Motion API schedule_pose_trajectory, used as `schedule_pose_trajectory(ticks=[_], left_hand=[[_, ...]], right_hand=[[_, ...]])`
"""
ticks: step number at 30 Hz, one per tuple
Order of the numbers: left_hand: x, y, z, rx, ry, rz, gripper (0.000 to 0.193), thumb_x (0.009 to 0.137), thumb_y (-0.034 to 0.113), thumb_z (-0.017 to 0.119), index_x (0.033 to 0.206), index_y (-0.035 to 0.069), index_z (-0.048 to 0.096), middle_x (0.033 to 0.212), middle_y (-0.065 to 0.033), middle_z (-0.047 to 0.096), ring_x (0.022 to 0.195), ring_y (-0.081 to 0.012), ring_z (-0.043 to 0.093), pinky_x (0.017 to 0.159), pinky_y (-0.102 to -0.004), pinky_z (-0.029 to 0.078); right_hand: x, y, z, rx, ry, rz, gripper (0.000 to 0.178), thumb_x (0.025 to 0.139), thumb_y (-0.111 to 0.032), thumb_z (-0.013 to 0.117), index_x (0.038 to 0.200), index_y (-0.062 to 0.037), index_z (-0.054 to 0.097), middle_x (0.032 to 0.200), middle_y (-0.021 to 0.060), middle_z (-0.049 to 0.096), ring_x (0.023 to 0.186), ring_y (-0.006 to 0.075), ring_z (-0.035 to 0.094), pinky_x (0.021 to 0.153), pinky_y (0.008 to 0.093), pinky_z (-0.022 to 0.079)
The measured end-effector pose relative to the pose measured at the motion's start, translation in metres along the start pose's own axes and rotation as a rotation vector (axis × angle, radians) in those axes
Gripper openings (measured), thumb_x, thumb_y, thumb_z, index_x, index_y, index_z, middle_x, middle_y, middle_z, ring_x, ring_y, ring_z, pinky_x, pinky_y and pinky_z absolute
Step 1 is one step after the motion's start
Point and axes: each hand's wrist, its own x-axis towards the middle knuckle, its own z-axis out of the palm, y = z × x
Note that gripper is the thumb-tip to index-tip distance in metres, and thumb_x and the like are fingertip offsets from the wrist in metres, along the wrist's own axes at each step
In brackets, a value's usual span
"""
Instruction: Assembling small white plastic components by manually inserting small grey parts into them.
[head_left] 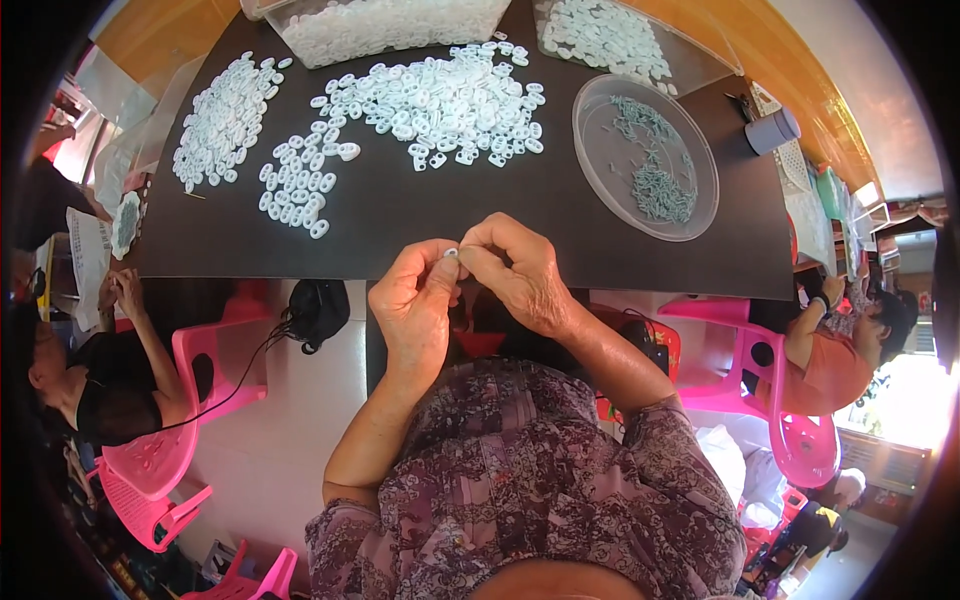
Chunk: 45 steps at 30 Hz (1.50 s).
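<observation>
My left hand (412, 305) pinches a small white plastic piece (451, 253) between thumb and forefinger, just off the table's near edge. My right hand (520, 278) is closed, its thumb and forefinger pressed together right at that piece. Whatever those right fingertips hold is too small to make out. Beyond my hands lies a large heap of white oval two-holed plastic pieces (455, 105). A looser group of the same pieces (300, 185) spreads to its left. Small grey-green pin-like parts (662, 195) lie in a round clear plastic dish (590, 165) to the right.
At the far left is another pile of white pieces (228, 120). Clear bins hold more white pieces, one bin (400, 48) at the back. A grey cylinder (772, 131) lies at the table's right end. Pink chairs (185, 400) and seated people flank me on both sides.
</observation>
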Motion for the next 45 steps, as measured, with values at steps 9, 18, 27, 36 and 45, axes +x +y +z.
schedule_pose_trajectory(ticks=[9, 18, 27, 36, 45], left_hand=[[0.007, 0.0, 0.0, -0.052, 0.007, -0.031, 0.008, 0.087, 0.001, 0.059, 0.09, -0.005, 0.063, 0.075, -0.0051, 0.062, 0.057, -0.0078, 0.051, 0.051, -0.0192, 0.041], [0.009, 0.0, -0.002, -0.099, 0.011, -0.057, 0.009, 0.086, 0.002, 0.06, 0.091, -0.006, 0.063, 0.075, -0.0057, 0.062, 0.058, -0.0086, 0.053, 0.051, -0.0198, 0.042], [0.006, -0.003, 0.0, -0.088, 0.014, -0.045, 0.007, 0.086, -0.001, 0.058, 0.09, -0.005, 0.062, 0.076, -0.0034, 0.061, 0.06, -0.0053, 0.051, 0.054, -0.0172, 0.041], [0.014, -0.006, -0.003, -0.114, 0.018, -0.049, 0.008, 0.086, 0.0, 0.058, 0.09, -0.005, 0.062, 0.074, -0.006, 0.061, 0.059, -0.0094, 0.052, 0.053, -0.0207, 0.043], [0.032, -0.014, -0.013, -0.139, 0.031, 0.019, 0.012, 0.088, 0.005, 0.059, 0.094, -0.004, 0.061, 0.077, -0.0097, 0.063, 0.059, -0.0106, 0.053, 0.054, -0.0227, 0.045]], right_hand=[[0.005, 0.002, -0.004, -0.046, -0.006, -0.044, 0.009, 0.088, -0.005, 0.054, 0.088, 0.0029, 0.058, 0.08, 0.0054, 0.056, 0.074, 0.0095, 0.056, 0.065, 0.0248, 0.046], [0.004, -0.007, -0.008, 0.017, -0.036, 0.042, 0.011, 0.089, -0.007, 0.055, 0.091, 0.0039, 0.059, 0.085, 0.0057, 0.061, 0.08, 0.0099, 0.059, 0.073, 0.0245, 0.048], [0.005, -0.009, -0.003, -0.079, -0.002, 0.081, 0.006, 0.084, -0.006, 0.059, 0.084, 0.0004, 0.06, 0.077, 0.0004, 0.056, 0.065, 0.0052, 0.047, 0.056, 0.0219, 0.039], [0.011, -0.005, -0.004, -0.173, 0.059, -0.155, 0.004, 0.082, -0.005, 0.061, 0.083, -0.0015, 0.062, 0.072, 0.0036, 0.052, 0.063, 0.0096, 0.047, 0.056, 0.0253, 0.039], [0.075, 0.009, -0.028, -0.759, 0.21, -0.536, 0.023, 0.074, -0.005, 0.064, 0.097, -0.0076, 0.066, 0.072, 0.0098, 0.057, 0.068, 0.0266, 0.054, 0.06, 0.036, 0.043]])
